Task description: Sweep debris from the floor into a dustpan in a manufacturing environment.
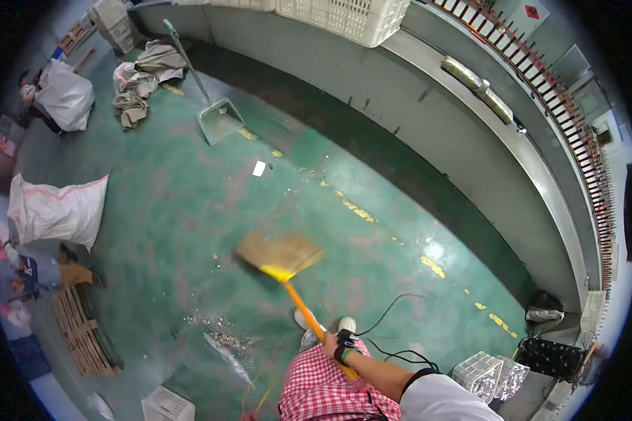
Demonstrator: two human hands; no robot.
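Note:
My right hand [331, 346] is closed around the orange handle of a broom [282, 255], near the front of my red-and-white checked apron [316, 382]. A dark strap circles that wrist. The broom's tan bristle head, bound in yellow, is blurred just above the green floor, beyond my white shoes. My left hand cannot be made out. To the left of my feet lies a scatter of small debris [239, 344] with a crumpled clear plastic piece [228, 358] beside it. A long-handled dustpan [220, 121] stands farther off, and a small white paper [259, 168] lies nearer.
White sacks [62, 210] and a wooden pallet [81, 330] are at left, near another person [42, 274]. A grey ledge [463, 126] curves along the right. Black cables [400, 354] lie by my right foot. White crates [168, 405] [477, 375] stand near the lower edge.

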